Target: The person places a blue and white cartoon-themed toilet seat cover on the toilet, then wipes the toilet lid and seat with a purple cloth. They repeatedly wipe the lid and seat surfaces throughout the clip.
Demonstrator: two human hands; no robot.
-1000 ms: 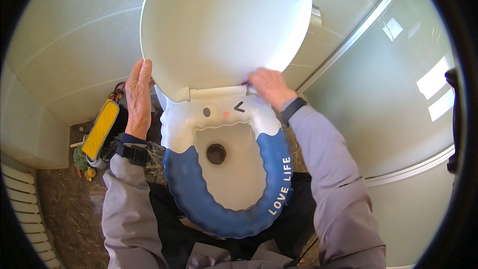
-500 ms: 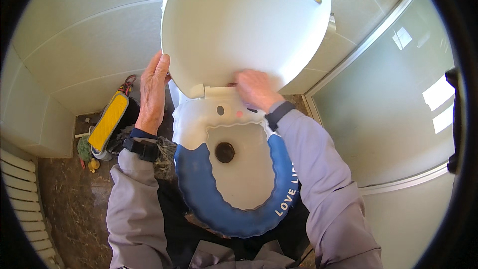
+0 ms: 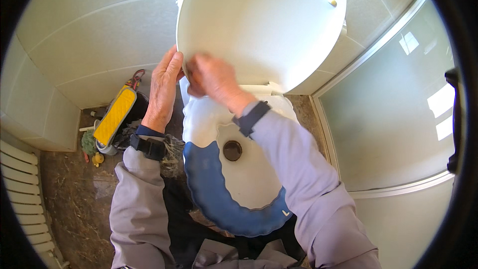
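The white toilet lid (image 3: pixel 264 25) stands raised above the bowl. My left hand (image 3: pixel 165 87) holds its left edge, with the thumb along the rim and the fingers behind. Against the lid's inner face, low at the left, is my right hand (image 3: pixel 214 78). Its fingers are curled and blurred by motion; anything inside them is hidden. Below lies the padded toilet seat (image 3: pixel 201 169), white at the back and blue at the front with a wavy edge. Inside the toilet bowl (image 3: pixel 251 184) a dark round drain opening shows. My right forearm covers part of the seat's right side.
A yellow quilted pad (image 3: pixel 115 116) leans at the left beside a dark bag and a small yellow duck (image 3: pixel 97 159). A white radiator (image 3: pixel 22 194) lines the lower left. Frosted glass shower panels (image 3: pixel 393 99) stand at the right. The floor (image 3: pixel 74 204) is brown.
My right hand has moved left along the lid's inner face, from the hinge area to the lower left edge. My left hand keeps its hold. The whole view has shifted slightly.
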